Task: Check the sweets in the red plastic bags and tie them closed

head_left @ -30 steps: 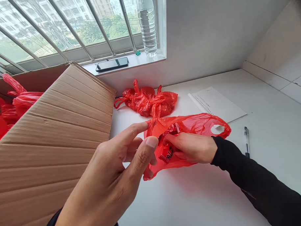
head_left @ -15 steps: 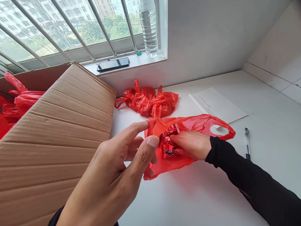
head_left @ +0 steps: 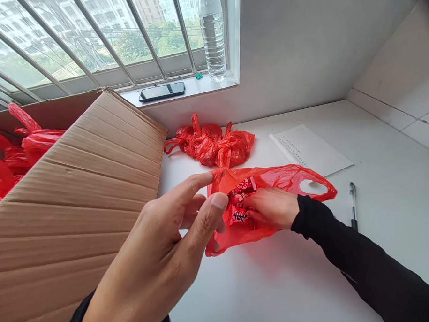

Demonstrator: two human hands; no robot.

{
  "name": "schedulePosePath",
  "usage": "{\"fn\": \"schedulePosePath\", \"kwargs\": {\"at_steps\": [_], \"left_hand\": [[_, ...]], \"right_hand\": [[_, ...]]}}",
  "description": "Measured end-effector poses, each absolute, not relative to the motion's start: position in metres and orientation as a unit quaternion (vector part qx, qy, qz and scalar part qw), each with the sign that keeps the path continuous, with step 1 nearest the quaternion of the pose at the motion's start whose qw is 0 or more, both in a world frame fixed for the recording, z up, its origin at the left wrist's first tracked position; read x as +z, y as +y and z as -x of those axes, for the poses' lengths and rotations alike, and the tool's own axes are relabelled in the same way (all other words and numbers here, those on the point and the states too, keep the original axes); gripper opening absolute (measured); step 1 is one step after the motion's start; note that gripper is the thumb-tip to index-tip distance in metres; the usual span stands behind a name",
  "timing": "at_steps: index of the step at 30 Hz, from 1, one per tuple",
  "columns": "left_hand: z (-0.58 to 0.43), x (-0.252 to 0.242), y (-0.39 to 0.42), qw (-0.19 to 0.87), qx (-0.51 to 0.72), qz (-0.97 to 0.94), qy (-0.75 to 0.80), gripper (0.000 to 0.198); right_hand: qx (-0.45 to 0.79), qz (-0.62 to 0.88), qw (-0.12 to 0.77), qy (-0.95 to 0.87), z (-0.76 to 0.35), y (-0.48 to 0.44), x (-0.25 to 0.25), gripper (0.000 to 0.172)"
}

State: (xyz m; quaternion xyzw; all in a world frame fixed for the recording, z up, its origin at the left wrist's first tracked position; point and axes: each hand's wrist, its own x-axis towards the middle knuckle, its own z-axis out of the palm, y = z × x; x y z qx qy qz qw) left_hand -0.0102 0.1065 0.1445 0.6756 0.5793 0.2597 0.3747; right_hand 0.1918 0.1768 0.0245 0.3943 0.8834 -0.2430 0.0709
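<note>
A red plastic bag (head_left: 285, 177) lies open on the white table (head_left: 310, 279). My left hand (head_left: 161, 257) pinches one handle of the bag between thumb and forefinger and holds the mouth open. My right hand (head_left: 272, 207), in a black sleeve, reaches inside the bag with fingers curled around small red candy packets (head_left: 240, 215). Another packet shows just above, inside the bag.
A large cardboard box (head_left: 78, 198) holding several red bags stands at the left. A tied red bag (head_left: 214, 144) lies behind. A sheet of paper (head_left: 310, 148) and a pen (head_left: 352, 201) lie at the right. A phone (head_left: 162, 91) and water bottle (head_left: 213, 36) sit on the windowsill.
My right hand has slid further into the bag and shifted the candy packets slightly. The bag's right handle has spread out a little. My left hand keeps its pinch.
</note>
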Motion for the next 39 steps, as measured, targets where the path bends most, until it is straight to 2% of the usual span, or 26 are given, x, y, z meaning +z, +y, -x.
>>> {"fn": "schedulePosePath", "kwargs": {"at_steps": [5,9,19,23,27,32,39], "left_hand": [[0.010,0.144,0.106,0.375,0.265,-0.674,0.579,0.037],[0.010,0.144,0.106,0.374,0.264,-0.675,0.579,0.037],[0.010,0.144,0.106,0.376,0.267,-0.673,0.578,0.037],[0.010,0.144,0.106,0.375,0.265,-0.676,0.576,0.035],[0.010,0.144,0.107,0.374,0.261,-0.679,0.576,0.035],[0.010,0.142,0.107,0.372,0.260,-0.677,0.579,0.035],[0.011,0.143,0.105,0.373,0.259,-0.677,0.578,0.038]], "right_hand": [[-0.257,-0.399,0.057,0.878,-0.192,0.174,0.026,0.030],[-0.252,-0.409,0.088,0.873,-0.187,0.171,0.029,0.041],[-0.227,-0.414,0.123,0.873,-0.191,0.171,0.030,0.038],[-0.238,-0.417,0.119,0.869,-0.191,0.173,0.032,0.053],[-0.238,-0.416,0.110,0.870,-0.191,0.173,0.033,0.055],[-0.241,-0.410,0.100,0.874,-0.190,0.171,0.028,0.068],[-0.237,-0.408,0.083,0.878,-0.190,0.173,0.022,0.051]]}}
